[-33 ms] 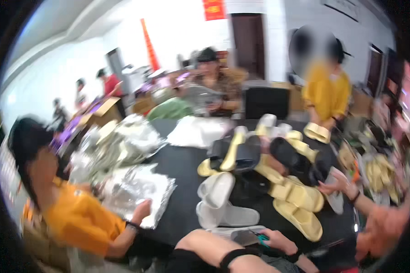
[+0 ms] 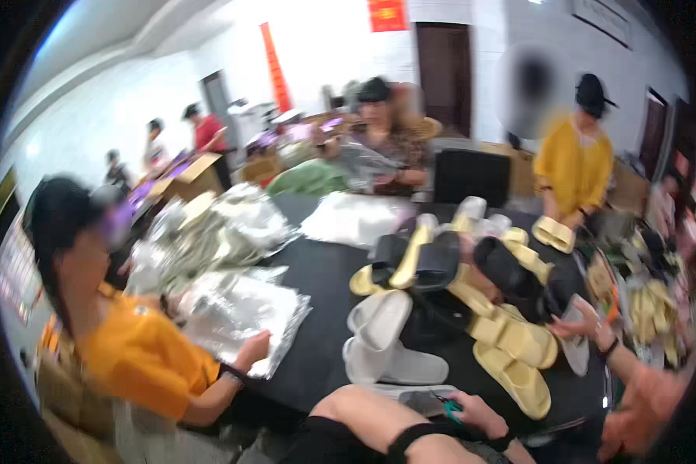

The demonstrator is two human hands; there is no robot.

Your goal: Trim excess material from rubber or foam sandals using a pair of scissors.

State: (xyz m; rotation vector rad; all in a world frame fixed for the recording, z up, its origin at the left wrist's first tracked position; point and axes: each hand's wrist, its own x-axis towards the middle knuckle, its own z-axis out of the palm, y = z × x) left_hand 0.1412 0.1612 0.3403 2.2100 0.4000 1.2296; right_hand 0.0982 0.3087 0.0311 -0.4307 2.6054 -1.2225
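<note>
Honestly, you look to be nowhere near done. The slipper pile [image 2: 472,301] in the middle of the black counter [image 2: 325,278] is a loose heap of yellow, black and white pairs, and none of those look bagged.

Your left hand [image 2: 478,417] is at the near edge of the pile, closed around small green-handled scissors [image 2: 445,404]. Your right hand [image 2: 586,325] is at the right side of the pile, on a pale slipper [image 2: 576,352]. It's too blurry to tell if it's gripping it or just resting there.

Left of the pile, a co-worker in an orange top [image 2: 143,359] has a hand on a stack of clear plastic bags [image 2: 236,309]. More crinkly bagged stuff is heaped behind that stack, so I'd guess some packing is done, just not on your side.

As for the earlier frame, I can't spot any difference. Both hands, the scissors and the pile sit exactly where they were.
</note>
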